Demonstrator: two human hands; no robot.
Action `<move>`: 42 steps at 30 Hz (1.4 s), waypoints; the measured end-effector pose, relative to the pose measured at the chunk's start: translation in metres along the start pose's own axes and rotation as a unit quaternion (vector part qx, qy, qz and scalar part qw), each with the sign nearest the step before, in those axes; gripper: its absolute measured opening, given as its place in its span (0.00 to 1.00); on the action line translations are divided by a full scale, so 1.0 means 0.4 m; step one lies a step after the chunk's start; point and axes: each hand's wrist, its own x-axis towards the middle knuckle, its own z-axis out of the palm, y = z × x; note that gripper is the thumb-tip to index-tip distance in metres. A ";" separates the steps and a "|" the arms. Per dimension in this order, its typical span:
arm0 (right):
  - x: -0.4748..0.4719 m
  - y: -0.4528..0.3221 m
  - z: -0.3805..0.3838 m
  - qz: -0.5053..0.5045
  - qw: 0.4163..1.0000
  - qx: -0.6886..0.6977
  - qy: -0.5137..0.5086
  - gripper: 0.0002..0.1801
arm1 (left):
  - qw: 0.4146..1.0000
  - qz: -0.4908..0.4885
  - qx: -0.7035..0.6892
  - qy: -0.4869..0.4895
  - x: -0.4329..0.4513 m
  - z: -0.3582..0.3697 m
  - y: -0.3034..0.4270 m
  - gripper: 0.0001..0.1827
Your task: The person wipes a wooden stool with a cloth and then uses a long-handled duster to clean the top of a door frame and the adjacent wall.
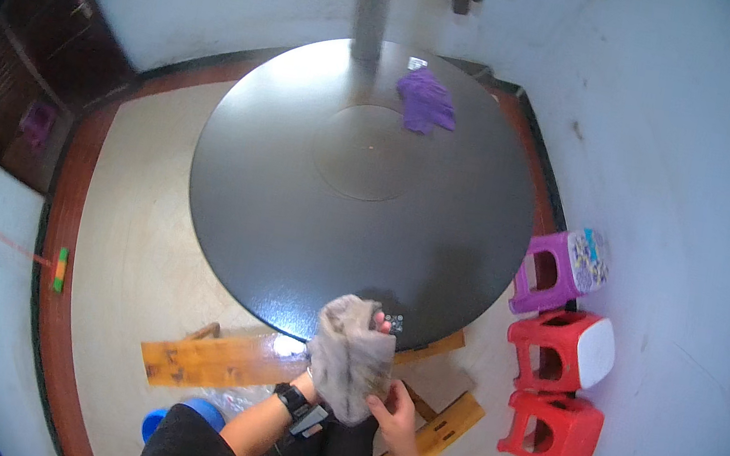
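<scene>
A crumpled grey-brown cloth (352, 360) is between my two hands, over the near edge of a round dark table (349, 240). My left hand (382, 322) is mostly hidden under the cloth, with only some fingertips showing at its upper right. My right hand (395, 413) pinches the cloth's lower right edge between thumb and fingers. A purple cloth (426, 101) lies crumpled on the far part of the table, beside a small white printed patch (417, 64). Another small printed patch (395, 323) shows by my left fingertips.
Wooden benches (210, 364) (441, 427) stand at the near side. A purple stool (553, 270) and red plastic stools (552, 351) (551, 429) line the right wall. A blue container (203, 410) is at lower left. A broom (60, 269) stands at the left wall; a grey pole (373, 3) rises beyond.
</scene>
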 end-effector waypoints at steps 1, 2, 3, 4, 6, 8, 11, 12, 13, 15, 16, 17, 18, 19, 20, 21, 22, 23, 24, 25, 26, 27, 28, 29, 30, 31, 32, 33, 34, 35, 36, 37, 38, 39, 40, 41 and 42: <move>0.014 -0.022 0.006 0.014 0.999 -0.021 -0.027 0.19 | 0.997 -0.003 -0.066 0.031 -0.002 0.010 0.011 0.26; 0.030 -0.022 0.019 -0.030 0.999 0.005 -0.043 0.18 | 0.995 -0.010 -0.096 0.012 -0.004 0.010 0.012 0.27; 0.046 -0.049 0.033 -0.031 0.998 0.003 -0.059 0.18 | 0.995 0.006 -0.096 0.009 -0.009 0.008 0.026 0.27; 0.067 -0.085 0.046 -0.049 0.994 -0.052 -0.078 0.17 | 0.997 -0.015 -0.055 -0.058 -0.006 -0.001 0.041 0.28; 0.107 -0.122 0.057 -0.107 0.985 -0.077 -0.111 0.16 | 0.990 -0.019 0.046 -0.130 -0.004 -0.016 0.060 0.32; 0.157 -0.140 0.049 -0.136 0.980 -0.074 -0.125 0.15 | 0.990 0.034 0.094 -0.099 0.020 -0.109 0.091 0.31; 0.236 -0.108 0.047 -0.185 0.971 -0.083 -0.126 0.14 | 0.946 0.144 0.288 -0.042 -0.009 -0.279 0.238 0.29; 0.269 -0.086 0.026 -0.127 0.985 -0.033 -0.115 0.15 | 0.919 0.163 0.359 -0.033 -0.037 -0.275 0.252 0.28; 0.303 -0.061 0.008 -0.078 0.992 -0.016 -0.093 0.16 | 0.885 0.183 0.427 -0.019 -0.075 -0.269 0.270 0.27; 0.412 0.037 -0.097 -0.143 0.987 -0.040 -0.068 0.16 | 0.931 0.232 0.224 0.172 -0.113 -0.212 0.250 0.21; 0.444 0.081 -0.105 -0.137 0.983 -0.083 -0.088 0.17 | 0.874 0.349 0.220 0.258 -0.192 -0.288 0.249 0.18; 0.483 0.135 -0.154 -0.142 0.973 -0.159 -0.088 0.18 | 0.824 0.367 0.244 0.355 -0.260 -0.355 0.244 0.17; 0.547 0.198 -0.279 -0.135 0.933 -0.333 -0.005 0.21 | 0.839 0.330 0.261 0.343 -0.304 -0.406 0.232 0.16; 0.542 0.239 -0.329 -0.111 0.912 -0.394 0.026 0.24 | 0.851 0.285 0.278 0.343 -0.411 -0.478 0.198 0.14; 0.474 0.209 -0.219 -0.072 0.834 -0.544 0.062 0.25 | 0.869 0.230 0.228 0.374 -0.615 -0.587 0.149 0.13; 0.480 0.192 -0.284 -0.053 0.832 -0.541 0.111 0.26 | 0.882 0.179 0.226 0.372 -0.696 -0.613 0.092 0.12; 0.407 0.196 -0.172 -0.062 0.866 -0.485 0.103 0.25 | 0.764 0.167 0.409 0.471 -0.939 -0.763 -0.004 0.11; 0.414 0.212 -0.213 -0.089 0.874 -0.460 0.130 0.24 | 0.751 0.162 0.339 0.543 -1.035 -0.825 -0.111 0.12; 0.465 0.287 -0.278 -0.062 0.902 -0.415 0.101 0.22 | 0.609 0.081 0.428 0.663 -1.161 -0.877 -0.213 0.15; 0.354 0.273 -0.208 -0.107 0.855 -0.499 0.093 0.18 | 0.492 0.032 0.413 0.765 -1.281 -0.897 -0.365 0.19; 0.298 0.243 -0.217 -0.095 0.826 -0.545 0.104 0.13 | 0.478 -0.013 0.419 0.772 -1.325 -0.869 -0.433 0.21; 0.313 0.303 -0.256 -0.131 0.843 -0.522 0.030 0.08 | 0.479 -0.045 0.385 0.788 -1.411 -0.869 -0.513 0.23; 0.335 0.341 -0.292 0.107 0.909 -0.396 -0.079 0.07 | 0.474 -0.052 0.366 0.799 -1.464 -0.873 -0.595 0.23; 0.272 0.331 -0.183 0.304 0.852 -0.399 -0.148 0.06 | 0.454 -0.070 0.325 0.827 -1.554 -0.891 -0.748 0.24; 0.225 0.337 -0.122 0.398 0.789 -0.409 -0.228 0.06 | 0.511 0.091 0.010 0.854 -1.607 -0.907 -0.838 0.20; 0.189 0.337 -0.061 0.441 0.709 -0.453 -0.312 0.07 | 0.497 0.242 -0.304 0.776 -1.633 -0.924 -0.932 0.17; 0.169 0.343 0.017 0.430 0.661 -0.506 -0.349 0.07 | 0.563 0.234 -0.314 0.728 -1.628 -0.938 -1.000 0.17; 0.164 0.350 0.094 0.411 0.615 -0.554 -0.382 0.08 | 0.630 0.228 -0.315 0.672 -1.618 -0.946 -1.027 0.18; 0.162 0.353 0.166 0.407 0.610 -0.561 -0.385 0.08 | 0.660 0.201 -0.322 0.649 -1.597 -0.948 -1.056 0.17; 0.165 0.356 0.233 0.290 0.648 -0.581 -0.399 0.07 | 0.686 0.155 -0.323 0.634 -1.572 -0.943 -1.055 0.17; 0.175 0.361 0.292 0.168 0.677 -0.589 -0.408 0.08 | 0.709 0.110 -0.321 0.618 -1.552 -0.934 -1.043 0.17; 0.183 0.368 0.345 0.124 0.780 -0.479 -0.383 0.08 | 0.730 0.070 -0.314 0.603 -1.536 -0.931 -1.016 0.17; 0.174 0.356 0.410 0.077 0.816 -0.430 -0.378 0.08 | 0.748 0.037 -0.299 0.591 -1.528 -0.924 -0.985 0.17; 0.173 0.353 0.464 0.092 0.843 -0.388 -0.362 0.08 | 0.761 0.015 -0.278 0.586 -1.521 -0.923 -0.950 0.17; 0.182 0.351 0.499 0.094 0.841 -0.396 -0.355 0.08 | 0.775 0.003 -0.240 0.584 -1.518 -0.933 -0.886 0.16; 0.191 0.355 0.525 0.100 0.837 -0.407 -0.353 0.08 | 0.789 0.012 -0.163 0.592 -1.518 -0.948 -0.837 0.18; 0.217 0.384 0.530 0.087 0.820 -0.432 -0.364 0.08 | 0.794 0.024 -0.030 0.607 -1.538 -0.966 -0.765 0.14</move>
